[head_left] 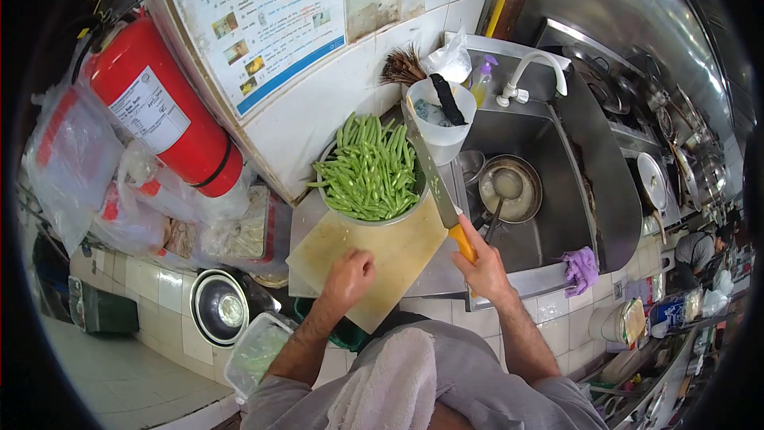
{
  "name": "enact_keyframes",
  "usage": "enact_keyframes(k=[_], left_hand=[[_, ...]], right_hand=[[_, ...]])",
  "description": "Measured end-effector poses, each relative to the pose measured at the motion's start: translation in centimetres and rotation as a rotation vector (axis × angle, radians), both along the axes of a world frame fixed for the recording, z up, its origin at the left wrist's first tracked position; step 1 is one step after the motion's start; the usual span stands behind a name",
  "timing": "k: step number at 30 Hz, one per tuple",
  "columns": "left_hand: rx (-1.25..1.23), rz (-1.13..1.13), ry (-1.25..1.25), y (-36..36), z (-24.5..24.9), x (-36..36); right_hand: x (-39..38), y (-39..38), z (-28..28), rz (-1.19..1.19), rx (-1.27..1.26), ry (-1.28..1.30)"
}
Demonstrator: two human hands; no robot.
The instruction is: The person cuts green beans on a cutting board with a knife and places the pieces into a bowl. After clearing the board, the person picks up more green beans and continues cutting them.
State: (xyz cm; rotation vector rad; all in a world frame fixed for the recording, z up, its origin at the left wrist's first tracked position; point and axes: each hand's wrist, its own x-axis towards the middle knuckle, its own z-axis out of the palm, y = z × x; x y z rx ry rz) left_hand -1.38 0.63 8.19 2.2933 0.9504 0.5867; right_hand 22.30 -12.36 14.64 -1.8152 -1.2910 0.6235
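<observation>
My right hand (484, 267) is closed on the orange handle of a long knife (434, 181), whose blade points up and away beside the bowl, with small green bits on it. Over the left part of a yellowish cutting board (382, 259) is my left hand (350, 277), its fingers curled; whether anything small is inside them is hidden. A metal bowl (380, 221) heaped with green beans (370, 171) stands at the far edge of the board, against the tiled wall.
Right of the board is a steel sink (561, 239) holding a pan (517, 205) with a ladle, under a white faucet (541, 64). A white bucket (434, 139) stands behind the knife. A red fire extinguisher (171, 103) hangs left. A purple cloth (581, 269) lies on the sink's edge.
</observation>
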Motion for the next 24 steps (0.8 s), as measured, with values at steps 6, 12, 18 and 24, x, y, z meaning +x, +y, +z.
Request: enact_keyframes(k=[6, 12, 18, 24], left_hand=[[0.264, 0.01, -0.304, 8.0, 7.9, 6.0], [0.139, 0.223, 0.1, 20.8, 7.5, 11.4], [0.116, 0.266, 0.475, 23.8, 5.9, 14.0], [0.116, 0.281, 0.355, 26.5, 5.7, 13.8]], right_hand=[[0.0, -1.6, 0.1, -0.038, -0.037, 0.072], [-0.7, -3.2, 0.5, -0.094, -0.202, 0.159], [-0.5, -4.3, -0.8, -0.087, -0.178, 0.138], [-0.4, -4.7, -0.6, -0.1, -0.183, 0.156]])
